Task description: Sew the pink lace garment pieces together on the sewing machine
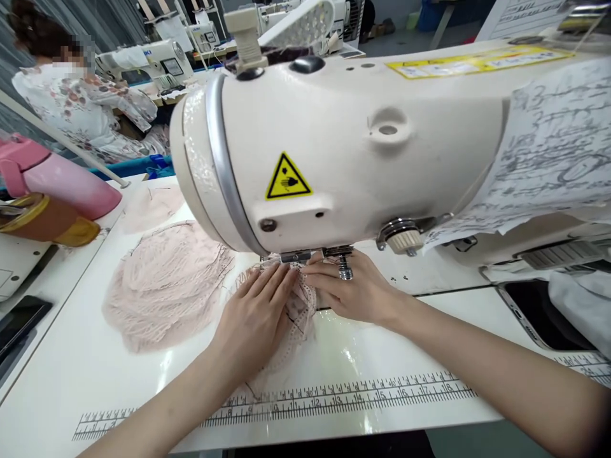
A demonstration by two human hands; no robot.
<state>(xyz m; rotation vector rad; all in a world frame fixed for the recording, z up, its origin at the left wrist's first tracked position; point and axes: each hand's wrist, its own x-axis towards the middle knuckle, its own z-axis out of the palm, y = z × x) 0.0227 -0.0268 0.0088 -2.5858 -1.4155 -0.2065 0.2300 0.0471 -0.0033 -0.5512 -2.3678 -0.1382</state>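
Note:
Under the head of a cream sewing machine [334,146] lies a piece of pale pink lace fabric [300,312] with loose dark threads on it. My left hand [258,312] rests flat on the lace, fingers stretched out toward the needle area. From the right, my right hand [353,286] touches the lace edge, its fingertips partly hidden by the machine's metal parts; whether they pinch the fabric I cannot tell. The needle and presser foot are hidden behind the machine head and fingers. Left of my hands is a pile of pink lace pieces [167,286].
A printed ruler scale [353,397] runs along the table's front edge. At right lies a phone [544,315] beside grey cloth [580,305]. On the left are a pink bottle [67,178], a brown cup [48,219] and another phone [21,324]. A person [86,102] sits beyond.

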